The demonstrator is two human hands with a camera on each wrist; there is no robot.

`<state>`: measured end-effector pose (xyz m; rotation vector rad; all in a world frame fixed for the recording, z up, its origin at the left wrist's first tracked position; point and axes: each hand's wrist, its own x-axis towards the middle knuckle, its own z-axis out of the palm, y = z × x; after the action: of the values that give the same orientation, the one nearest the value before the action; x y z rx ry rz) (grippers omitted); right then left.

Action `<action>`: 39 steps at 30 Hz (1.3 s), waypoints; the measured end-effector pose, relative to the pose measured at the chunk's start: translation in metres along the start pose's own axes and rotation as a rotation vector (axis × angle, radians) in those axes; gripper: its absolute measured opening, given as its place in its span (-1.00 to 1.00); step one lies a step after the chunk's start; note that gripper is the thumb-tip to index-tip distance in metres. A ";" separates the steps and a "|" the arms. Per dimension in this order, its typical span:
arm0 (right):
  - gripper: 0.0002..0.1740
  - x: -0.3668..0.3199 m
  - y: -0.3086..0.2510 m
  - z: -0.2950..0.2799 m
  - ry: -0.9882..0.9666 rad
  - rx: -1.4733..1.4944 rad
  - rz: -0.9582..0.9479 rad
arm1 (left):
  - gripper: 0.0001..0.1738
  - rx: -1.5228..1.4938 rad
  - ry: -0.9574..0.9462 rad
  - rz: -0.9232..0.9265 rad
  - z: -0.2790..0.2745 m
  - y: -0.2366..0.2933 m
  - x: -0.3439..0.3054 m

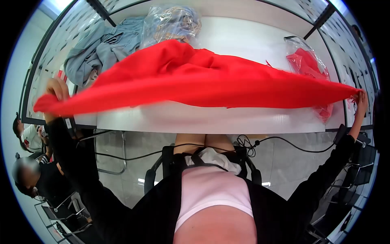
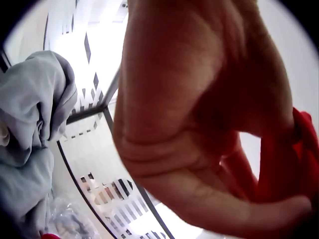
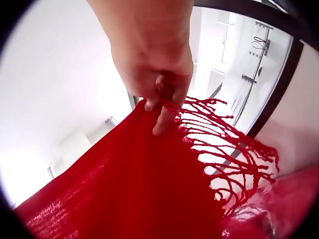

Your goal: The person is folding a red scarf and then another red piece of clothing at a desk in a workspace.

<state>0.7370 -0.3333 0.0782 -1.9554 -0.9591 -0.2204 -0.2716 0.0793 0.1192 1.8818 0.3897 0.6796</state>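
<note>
A long red fringed scarf (image 1: pixel 211 83) is stretched sideways across the white table, its near edge raised and pulled fairly straight. My left hand (image 1: pixel 57 90) grips one end at the far left, and in the left wrist view thumb and fingers of the hand (image 2: pixel 184 109) close on red fabric (image 2: pixel 304 144). At the far right my right hand (image 1: pixel 360 99) pinches the opposite corner. The right wrist view has the scarf (image 3: pixel 144 184) hanging below the hand (image 3: pixel 154 59), with knotted red fringe (image 3: pixel 239 149) dangling along its side edge.
Grey-blue garments (image 1: pixel 87 53) lie piled at the back left of the table (image 1: pixel 239 36). Beside them is a clear plastic bag (image 1: pixel 168 24) with bunched fabric. Another clear bag (image 1: pixel 306 61) holding red cloth lies at the right. A black cable (image 1: pixel 300 149) runs below the table's front edge.
</note>
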 end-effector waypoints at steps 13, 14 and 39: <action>-0.68 -0.013 0.001 0.012 0.020 0.085 0.007 | -0.82 0.797 -0.541 -0.642 0.070 0.010 0.022; -0.67 -0.012 -0.003 0.012 0.013 0.075 -0.004 | -0.78 0.958 -0.472 -0.675 0.077 0.005 0.022; -0.78 0.015 -0.027 0.053 -0.208 -0.117 -0.087 | -0.86 0.787 0.000 -0.512 -0.016 -0.016 0.040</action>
<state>0.7170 -0.2754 0.0738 -2.0749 -1.1908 -0.1260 -0.2496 0.1194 0.1202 2.3536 1.2234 0.1707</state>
